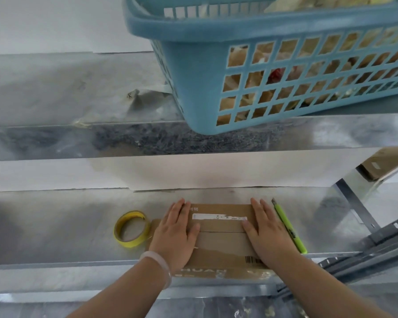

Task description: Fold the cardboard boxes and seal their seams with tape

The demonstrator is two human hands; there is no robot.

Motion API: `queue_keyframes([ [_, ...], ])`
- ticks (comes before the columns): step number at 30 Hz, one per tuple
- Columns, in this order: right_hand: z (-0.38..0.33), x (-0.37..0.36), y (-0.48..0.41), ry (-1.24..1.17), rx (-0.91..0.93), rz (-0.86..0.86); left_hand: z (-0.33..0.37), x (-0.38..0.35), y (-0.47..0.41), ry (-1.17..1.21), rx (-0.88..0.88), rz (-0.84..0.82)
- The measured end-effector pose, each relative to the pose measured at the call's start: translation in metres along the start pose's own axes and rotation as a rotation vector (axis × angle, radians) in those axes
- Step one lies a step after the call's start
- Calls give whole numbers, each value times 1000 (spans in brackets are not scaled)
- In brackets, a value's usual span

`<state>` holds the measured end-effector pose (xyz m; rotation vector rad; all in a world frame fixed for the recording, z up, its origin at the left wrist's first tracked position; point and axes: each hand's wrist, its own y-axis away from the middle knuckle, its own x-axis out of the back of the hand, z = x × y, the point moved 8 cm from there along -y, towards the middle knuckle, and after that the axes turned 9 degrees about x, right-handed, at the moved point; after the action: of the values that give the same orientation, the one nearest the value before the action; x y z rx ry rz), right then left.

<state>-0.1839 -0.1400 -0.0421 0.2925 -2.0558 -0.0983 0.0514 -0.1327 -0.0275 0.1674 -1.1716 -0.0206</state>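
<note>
Head view, 1 frame.

- Cardboard box (221, 239) lies on the metal table (55, 226) at the near edge, at 6 o'clock in the frame. Its 2 top flaps are folded down and meet at a seam (221, 232) running 9 to 3 o'clock.
- White label (218, 217) on the far flap; barcode (253, 260) on the near one. No tape can be made out across the seam.
- Left hand (177, 232): flat, fingers straight and together, palm pressed on the box's 9 o'clock end. Pale bracelet (157, 263) on that wrist.
- Right hand (267, 235): likewise flat, pressed on the 3 o'clock end. Neither hand holds anything.
- Yellow tape roll (133, 243) lies flat on the table at 9 o'clock of the box, just beside it.
- Green utility knife (288, 228) lies at 3 o'clock of the box, just beside the right hand, blade end pointing to 11 o'clock.
- Blue plastic basket (216, 65) stands on the upper shelf (55, 92), at 1 o'clock in the frame; contents blurred.
</note>
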Motion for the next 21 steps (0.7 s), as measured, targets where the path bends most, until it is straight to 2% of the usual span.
queue_keyframes([
  [2, -1, 2, -1, 19, -13, -12, -1, 0, -2, -29, 4, 3],
  [4, -7, 7, 1, 136, -12, -5, 1, 3, 0, -80, 1, 32],
  [8, -38, -5, 16, 364, 174, 25, 24, 12, 15, -214, -157, 175],
  [12, -44, -12, 19, 444, 219, -14, 25, -1, 17, -306, -278, 48],
  [15, -43, -10, 14, 424, 225, 8, 23, -5, 16, -368, -340, 36],
  [18, -31, -5, 16, 268, 216, 21, 19, 0, 17, -223, -291, 71],
  [21, -12, 2, 31, -14, 143, 121, -4, 7, 26, 175, -65, 138],
])
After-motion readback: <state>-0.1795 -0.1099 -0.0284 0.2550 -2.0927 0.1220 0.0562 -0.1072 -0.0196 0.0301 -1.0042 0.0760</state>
